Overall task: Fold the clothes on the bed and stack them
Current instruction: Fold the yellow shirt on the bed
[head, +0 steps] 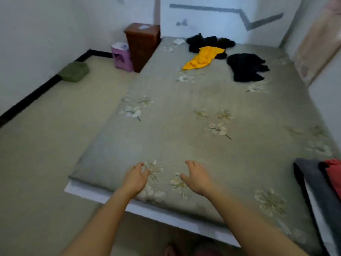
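The bed (pixel 184 145) has a grey-green cover with pale flowers. At its far end lie a crumpled yellow garment (pixel 203 57), a black pile (pixel 208 42) behind it, and another black garment (pixel 246 67) to the right. Folded grey cloth (pixel 311 182) and a red piece (pixel 334 174) sit at the near right edge. My left hand (pixel 135 179) and my right hand (pixel 198 179) hover over the near end of the bed, fingers loosely spread, holding nothing, far from the clothes.
A brown wicker bin (pixel 143 46) and a purple stool (pixel 121 56) stand by the bed's far left corner. A green cushion (pixel 74 71) lies on the floor by the left wall. A wall and curtain (pixel 317 43) border the bed's right side.
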Demonstrator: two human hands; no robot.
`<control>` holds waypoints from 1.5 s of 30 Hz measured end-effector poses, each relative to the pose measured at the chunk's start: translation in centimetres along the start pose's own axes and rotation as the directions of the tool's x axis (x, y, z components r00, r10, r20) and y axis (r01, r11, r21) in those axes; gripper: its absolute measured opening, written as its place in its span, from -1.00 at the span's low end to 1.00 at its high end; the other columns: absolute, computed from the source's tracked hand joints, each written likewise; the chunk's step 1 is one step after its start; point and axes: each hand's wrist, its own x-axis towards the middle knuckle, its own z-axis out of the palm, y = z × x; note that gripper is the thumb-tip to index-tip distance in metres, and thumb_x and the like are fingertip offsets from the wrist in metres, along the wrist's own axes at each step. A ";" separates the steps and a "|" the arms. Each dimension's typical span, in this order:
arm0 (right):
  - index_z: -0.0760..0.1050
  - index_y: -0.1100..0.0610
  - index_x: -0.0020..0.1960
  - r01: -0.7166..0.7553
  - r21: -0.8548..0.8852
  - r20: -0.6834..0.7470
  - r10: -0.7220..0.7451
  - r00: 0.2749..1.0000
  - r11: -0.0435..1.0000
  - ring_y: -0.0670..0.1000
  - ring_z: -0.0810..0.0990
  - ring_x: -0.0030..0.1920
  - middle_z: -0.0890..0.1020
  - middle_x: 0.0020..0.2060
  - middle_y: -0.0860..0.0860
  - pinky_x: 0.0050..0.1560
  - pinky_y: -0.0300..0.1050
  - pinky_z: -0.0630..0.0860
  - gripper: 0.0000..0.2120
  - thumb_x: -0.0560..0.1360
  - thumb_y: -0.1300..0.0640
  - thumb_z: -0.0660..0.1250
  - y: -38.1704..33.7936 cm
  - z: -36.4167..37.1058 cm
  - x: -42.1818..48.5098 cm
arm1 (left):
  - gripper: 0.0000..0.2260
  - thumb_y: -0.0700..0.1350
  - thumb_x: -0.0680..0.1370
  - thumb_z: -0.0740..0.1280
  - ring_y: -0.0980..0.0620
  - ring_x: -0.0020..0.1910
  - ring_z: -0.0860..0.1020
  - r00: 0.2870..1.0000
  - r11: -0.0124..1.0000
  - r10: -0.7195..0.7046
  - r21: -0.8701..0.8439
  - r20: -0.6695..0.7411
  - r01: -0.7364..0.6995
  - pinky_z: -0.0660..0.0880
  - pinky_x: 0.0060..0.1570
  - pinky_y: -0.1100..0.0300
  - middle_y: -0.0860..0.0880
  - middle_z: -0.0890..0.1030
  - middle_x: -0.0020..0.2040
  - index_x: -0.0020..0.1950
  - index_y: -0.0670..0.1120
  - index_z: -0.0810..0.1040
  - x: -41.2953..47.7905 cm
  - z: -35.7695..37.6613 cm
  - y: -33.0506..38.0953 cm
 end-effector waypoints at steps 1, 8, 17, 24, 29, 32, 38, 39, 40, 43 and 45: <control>0.13 0.12 0.52 0.050 -0.014 0.016 -0.050 0.999 0.999 0.13 0.24 0.44 0.27 0.46 0.11 0.42 0.05 0.23 -0.40 0.58 -0.10 0.18 -2.5 0.6 0.6 | -0.58 -0.02 0.63 0.15 -0.16 0.36 0.37 0.998 0.999 -0.043 -0.021 -0.039 0.042 0.28 0.31 0.06 -0.20 0.38 0.41 0.46 -0.15 0.28 -0.7 -1.4 -2.1; 0.11 0.11 0.53 0.310 -0.087 0.187 -0.290 0.939 0.947 0.12 0.21 0.46 0.24 0.48 0.10 0.45 0.05 0.20 -0.41 0.59 -0.10 0.16 -15.7 5.3 3.6 | -0.54 0.01 0.64 0.10 -0.20 0.41 0.28 0.971 0.974 -0.217 -0.088 -0.100 0.208 0.26 0.37 0.00 -0.22 0.31 0.44 0.51 -0.12 0.21 -3.3 -7.1 -11.7; 0.05 0.12 0.54 0.487 -0.177 0.271 -0.433 0.860 0.855 0.15 0.18 0.47 0.21 0.49 0.12 0.45 0.13 0.18 -0.38 0.59 -0.13 0.13 -31.6 8.1 13.1 | -0.55 0.02 0.64 0.08 -0.19 0.39 0.26 0.909 0.940 -0.317 0.037 -0.270 0.339 0.29 0.32 0.01 -0.20 0.31 0.43 0.50 -0.09 0.21 1.3 -19.3 -20.6; 0.07 0.11 0.53 0.553 -0.225 0.283 -0.489 0.825 0.803 0.14 0.19 0.46 0.23 0.47 0.10 0.41 0.11 0.18 -0.39 0.59 -0.13 0.14 -43.3 8.1 19.7 | -0.56 0.06 0.63 0.08 -0.16 0.39 0.28 0.882 0.911 -0.360 0.089 -0.305 0.402 0.29 0.33 0.02 -0.16 0.33 0.42 0.48 -0.06 0.24 5.9 -28.6 -26.7; 0.08 0.10 0.53 0.573 -0.266 0.271 -0.511 0.816 0.775 0.12 0.19 0.45 0.24 0.47 0.08 0.39 0.09 0.18 -0.39 0.58 -0.14 0.13 -51.4 9.8 24.7 | -0.56 0.09 0.63 0.06 -0.13 0.39 0.28 0.875 0.875 -0.382 0.187 -0.297 0.446 0.32 0.28 -0.01 -0.11 0.32 0.42 0.48 -0.03 0.22 10.1 -35.3 -33.3; 0.08 0.10 0.52 0.538 -0.281 0.279 -0.468 0.838 0.795 0.13 0.19 0.45 0.24 0.47 0.08 0.39 0.10 0.20 -0.39 0.58 -0.14 0.14 -56.1 11.8 27.8 | -0.56 0.09 0.63 0.05 -0.11 0.40 0.26 0.886 0.873 -0.365 0.225 -0.286 0.432 0.32 0.28 -0.01 -0.10 0.30 0.43 0.49 -0.02 0.21 13.3 -39.4 -37.4; 0.09 0.10 0.52 0.447 -0.255 0.222 -0.398 0.890 0.858 0.13 0.19 0.45 0.24 0.46 0.08 0.40 0.10 0.19 -0.39 0.57 -0.14 0.14 -66.3 14.5 33.0 | -0.55 0.08 0.63 0.04 -0.10 0.39 0.26 0.922 0.900 -0.263 0.273 -0.284 0.340 0.31 0.27 0.00 -0.09 0.29 0.44 0.50 -0.02 0.19 19.4 -48.9 -44.0; 0.09 0.09 0.52 0.433 -0.242 0.209 -0.389 0.897 0.868 0.13 0.18 0.45 0.24 0.47 0.07 0.41 0.09 0.19 -0.39 0.57 -0.14 0.14 -67.7 14.7 33.8 | -0.55 0.08 0.63 0.04 -0.10 0.39 0.26 0.927 0.903 -0.245 0.280 -0.286 0.325 0.31 0.27 0.00 -0.09 0.29 0.43 0.50 -0.02 0.19 20.4 -50.4 -44.9; 0.09 0.09 0.52 0.416 -0.229 0.195 -0.377 0.906 0.880 0.13 0.18 0.46 0.24 0.47 0.07 0.41 0.09 0.18 -0.39 0.57 -0.14 0.14 -69.0 14.7 34.6 | -0.55 0.08 0.63 0.04 -0.10 0.39 0.26 0.930 0.903 -0.232 0.293 -0.285 0.315 0.32 0.27 0.00 -0.09 0.29 0.43 0.50 -0.03 0.19 21.5 -51.8 -45.6; 0.11 0.09 0.52 0.347 -0.193 0.147 -0.322 0.935 0.918 0.12 0.19 0.45 0.24 0.46 0.07 0.40 0.08 0.19 -0.40 0.57 -0.14 0.15 -71.2 14.2 37.3 | -0.55 0.08 0.63 0.04 -0.11 0.39 0.26 0.945 0.900 -0.219 0.325 -0.244 0.292 0.31 0.27 0.00 -0.09 0.30 0.43 0.49 -0.02 0.20 25.5 -55.2 -47.0; 0.11 0.09 0.52 0.284 -0.179 0.108 -0.269 0.957 0.942 0.11 0.19 0.45 0.25 0.46 0.06 0.40 0.07 0.20 -0.40 0.57 -0.14 0.15 -71.7 13.4 39.4 | -0.55 0.08 0.63 0.04 -0.11 0.40 0.26 0.960 0.902 -0.193 0.349 -0.203 0.255 0.30 0.27 -0.01 -0.09 0.29 0.43 0.49 -0.03 0.19 28.8 -56.8 -46.9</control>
